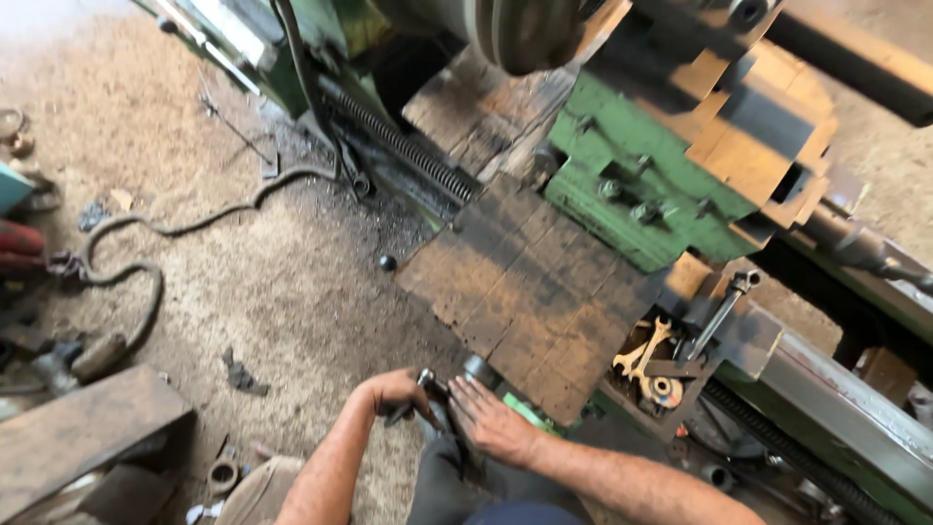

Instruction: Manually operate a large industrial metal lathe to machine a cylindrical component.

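At lower centre, the left hand [394, 391] grips a dark tool [428, 387] closed while the right hand [491, 420] lies open, steadying a handle [478, 369].

The dusty floor [243, 262] carried a curling hose [146, 282], 1 small black ball [387, 262], a wooden plank [78, 433] and a metal ring [223, 476]. A wooden platform [530, 292] lay beside the lathe [641, 194].

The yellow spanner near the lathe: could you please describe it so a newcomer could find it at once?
Start at the big green lathe and follow the dark wooden board down to its right corner. There a small tray holds tools, right of the person's right hand. The yellow spanner lies in it, the only yellow, fork-ended tool, beside a long dark wrench.
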